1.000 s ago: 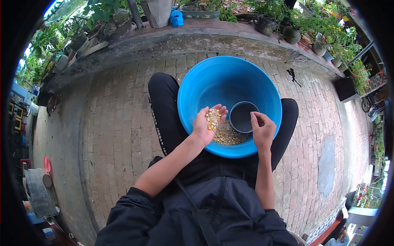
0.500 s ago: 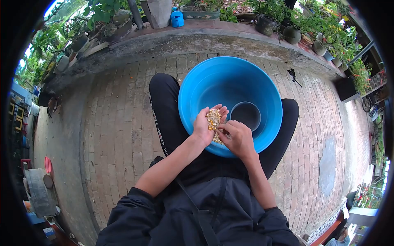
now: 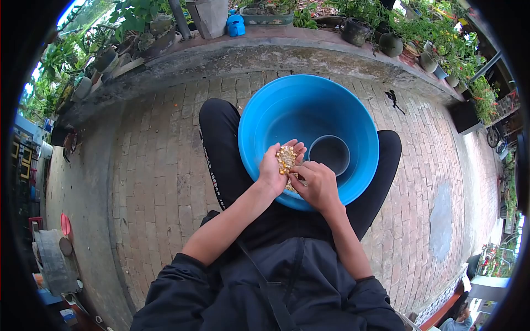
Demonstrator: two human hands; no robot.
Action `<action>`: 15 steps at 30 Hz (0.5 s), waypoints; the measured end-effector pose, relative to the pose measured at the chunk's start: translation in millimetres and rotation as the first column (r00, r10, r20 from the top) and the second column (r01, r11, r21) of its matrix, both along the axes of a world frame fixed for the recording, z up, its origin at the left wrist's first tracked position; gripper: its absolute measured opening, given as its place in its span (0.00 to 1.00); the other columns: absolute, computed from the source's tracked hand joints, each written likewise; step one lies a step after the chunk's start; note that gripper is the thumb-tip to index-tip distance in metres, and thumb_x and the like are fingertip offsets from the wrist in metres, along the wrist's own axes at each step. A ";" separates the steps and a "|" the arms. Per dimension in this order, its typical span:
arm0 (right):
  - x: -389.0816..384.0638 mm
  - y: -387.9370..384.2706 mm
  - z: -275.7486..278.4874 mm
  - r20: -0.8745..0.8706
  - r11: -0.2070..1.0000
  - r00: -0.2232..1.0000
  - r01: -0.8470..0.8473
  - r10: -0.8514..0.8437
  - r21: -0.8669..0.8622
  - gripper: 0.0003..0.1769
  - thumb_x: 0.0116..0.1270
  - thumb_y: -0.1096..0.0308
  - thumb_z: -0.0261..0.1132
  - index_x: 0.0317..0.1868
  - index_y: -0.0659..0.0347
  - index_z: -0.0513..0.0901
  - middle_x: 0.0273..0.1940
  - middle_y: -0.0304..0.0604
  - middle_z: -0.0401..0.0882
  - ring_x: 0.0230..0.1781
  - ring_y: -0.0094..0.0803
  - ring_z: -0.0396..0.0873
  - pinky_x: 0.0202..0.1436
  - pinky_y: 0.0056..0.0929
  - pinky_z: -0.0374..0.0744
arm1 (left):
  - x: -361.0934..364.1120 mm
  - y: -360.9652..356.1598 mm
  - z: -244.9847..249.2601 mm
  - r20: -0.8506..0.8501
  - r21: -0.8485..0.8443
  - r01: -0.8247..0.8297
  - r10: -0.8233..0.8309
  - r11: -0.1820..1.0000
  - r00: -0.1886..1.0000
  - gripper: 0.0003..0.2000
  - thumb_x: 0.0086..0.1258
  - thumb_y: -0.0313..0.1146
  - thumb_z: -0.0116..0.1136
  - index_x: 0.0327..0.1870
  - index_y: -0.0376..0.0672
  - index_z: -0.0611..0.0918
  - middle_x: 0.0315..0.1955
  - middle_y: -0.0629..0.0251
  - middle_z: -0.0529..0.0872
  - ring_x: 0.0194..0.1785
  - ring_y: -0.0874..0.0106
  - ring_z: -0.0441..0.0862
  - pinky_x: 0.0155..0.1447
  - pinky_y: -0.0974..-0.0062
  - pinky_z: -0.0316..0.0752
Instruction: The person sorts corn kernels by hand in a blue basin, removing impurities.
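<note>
A large blue basin (image 3: 256, 118) sits between my black-trousered legs. My left hand (image 3: 272, 171) is palm up over its near left part, cupped round a handful of yellow and pale grains (image 3: 286, 157). Close against it on the right, my right hand (image 3: 316, 183) has its thumb and fingers pinched together at the lower edge of the handful; whatever is between the fingertips is too small to name. More grains lie in the basin below the hands, partly hidden. Inside the basin, right of the handful, is a round grey container (image 3: 329, 155).
Brick paving (image 3: 154, 182) surrounds me. Ahead runs a low concrete ledge (image 3: 265, 55) with potted plants and a small blue object (image 3: 236, 25). A dark pot (image 3: 465, 117) stands at the right. A red object (image 3: 65, 223) is at the left.
The view has shifted slightly. Both hands stay in nearly the same place, with small movement of my right fingers at the grains.
</note>
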State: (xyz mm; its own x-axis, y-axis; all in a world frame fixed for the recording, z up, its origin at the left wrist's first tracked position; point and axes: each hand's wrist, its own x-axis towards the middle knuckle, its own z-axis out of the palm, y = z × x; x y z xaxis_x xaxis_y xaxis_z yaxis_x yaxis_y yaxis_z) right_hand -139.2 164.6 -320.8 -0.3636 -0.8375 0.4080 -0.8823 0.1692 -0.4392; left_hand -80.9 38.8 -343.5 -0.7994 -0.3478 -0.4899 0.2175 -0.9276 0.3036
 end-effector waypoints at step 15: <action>0.1 0.6 5.2 0.070 0.999 0.998 0.012 -0.010 -0.036 0.07 0.54 0.70 0.71 0.35 0.59 0.86 0.26 0.41 0.78 0.27 0.37 0.78 0.33 0.34 0.75 | 0.3 0.0 1.4 -0.004 0.006 0.008 -0.008 1.000 1.000 0.22 0.79 0.41 0.31 0.55 0.34 0.75 0.49 0.52 0.83 0.54 0.62 0.80 0.58 0.67 0.78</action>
